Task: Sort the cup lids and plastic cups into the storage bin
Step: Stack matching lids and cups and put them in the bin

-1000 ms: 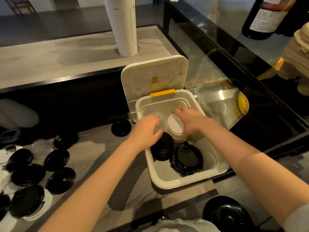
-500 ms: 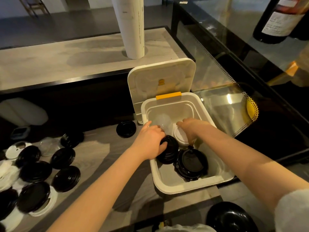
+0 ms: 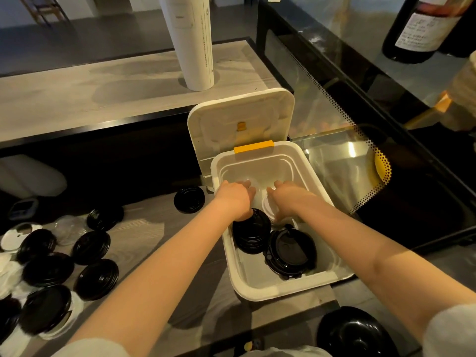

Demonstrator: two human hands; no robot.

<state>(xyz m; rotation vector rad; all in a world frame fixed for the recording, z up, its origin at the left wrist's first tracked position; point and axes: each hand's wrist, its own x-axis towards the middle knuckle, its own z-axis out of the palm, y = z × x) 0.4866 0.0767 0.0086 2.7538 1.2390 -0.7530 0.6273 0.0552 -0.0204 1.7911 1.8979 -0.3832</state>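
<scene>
Both hands have sunk lower into the storage bin (image 3: 283, 286) than a second ago, carrying the white lid stack (image 3: 268, 207) down toward its floor. On the wooden counter (image 3: 159, 228) the open bin stands at the right end, and the left hand (image 3: 235, 199) and right hand (image 3: 289, 199) reach into its far half. The right grip curls round the white stack. The left grip is hidden behind its knuckles near a clear plastic cup (image 3: 247, 182), so I cannot tell what it holds. The stack should probably go down level in the far part, clear of the black lids, before release. In the bin I count a left black lid stack (image 3: 251, 234), a right black lid stack (image 3: 289, 249), one white stack and one discernible cup. Eight loose black lids (image 3: 96, 278) lie on the counter; the white ones overlap too much to count.
</scene>
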